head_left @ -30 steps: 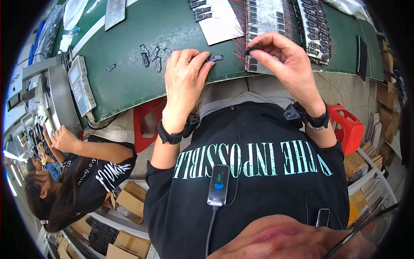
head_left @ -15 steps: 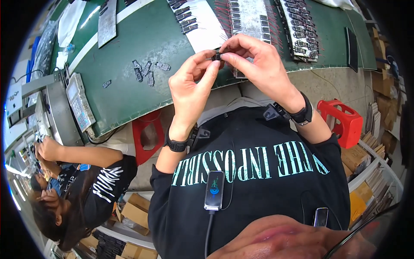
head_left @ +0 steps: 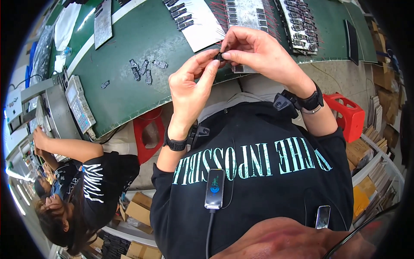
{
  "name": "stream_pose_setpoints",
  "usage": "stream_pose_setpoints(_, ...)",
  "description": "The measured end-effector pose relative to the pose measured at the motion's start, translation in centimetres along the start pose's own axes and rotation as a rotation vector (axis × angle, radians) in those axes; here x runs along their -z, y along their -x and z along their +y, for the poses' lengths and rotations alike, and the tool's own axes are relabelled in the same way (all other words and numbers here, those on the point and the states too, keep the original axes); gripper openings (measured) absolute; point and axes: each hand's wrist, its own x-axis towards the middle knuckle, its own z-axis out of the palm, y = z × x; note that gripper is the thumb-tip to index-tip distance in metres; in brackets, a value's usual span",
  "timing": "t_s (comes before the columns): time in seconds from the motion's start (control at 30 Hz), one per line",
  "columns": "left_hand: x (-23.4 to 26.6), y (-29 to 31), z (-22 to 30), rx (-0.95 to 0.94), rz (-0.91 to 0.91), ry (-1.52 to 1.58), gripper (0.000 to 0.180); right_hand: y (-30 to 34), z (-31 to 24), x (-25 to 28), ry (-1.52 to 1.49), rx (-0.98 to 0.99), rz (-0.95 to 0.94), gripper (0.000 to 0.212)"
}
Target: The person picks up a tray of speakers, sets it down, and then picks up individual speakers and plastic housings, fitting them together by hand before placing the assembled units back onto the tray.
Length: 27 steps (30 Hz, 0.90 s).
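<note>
Scuffed green table [head_left: 116, 103], worn near edge. Running in from near edge: flat gray board [head_left: 246, 17], black rectangular modules [head_left: 232, 15], thin red wires. Over near edge: right hand [head_left: 265, 54], left hand [head_left: 189, 84]. Farther in, leftward: loose oblong pieces [head_left: 143, 67]. Raised just inside near edge: stubby black part [head_left: 218, 56], clamped in both hands' fingers, partly hidden.

Fisheye distortion bows the brightly lit green tabletop [head_left: 123, 97].

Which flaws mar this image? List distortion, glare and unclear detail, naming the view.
Head view: the green table bows along its near edge, and the picture's corners are black; head view: lamp tubes glare white near the left rim; head view: the black part between the left hand and right hand is too small and dark to make out.
</note>
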Motion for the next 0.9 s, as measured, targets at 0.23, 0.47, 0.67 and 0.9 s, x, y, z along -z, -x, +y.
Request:
stream_pose_setpoints(0.23, -0.1, -0.4, 0.7, 0.012, -0.016, 0.002, 0.025, -0.5, -0.4, 0.3, 0.020, 0.059, -0.004, 0.016)
stream_pose_setpoints(0.47, 0.0, -2.1, 1.7, 0.052, 0.007, 0.041, 0.024, -2.1, -1.9, 1.6, 0.045, 0.022, -0.029, 0.018)
stream_pose_setpoints(0.67, 1.1, -3.6, 2.7, 0.098, 0.004, 0.106, 0.024, -4.3, -2.7, 2.3, -0.096, -0.075, -0.086, 0.018)
stream_pose_setpoints(0.9, 1.9, -4.2, 2.8, 0.133, 0.008, 0.184, 0.024, -5.1, -3.6, 2.4, -0.209, -0.167, -0.119, 0.017)
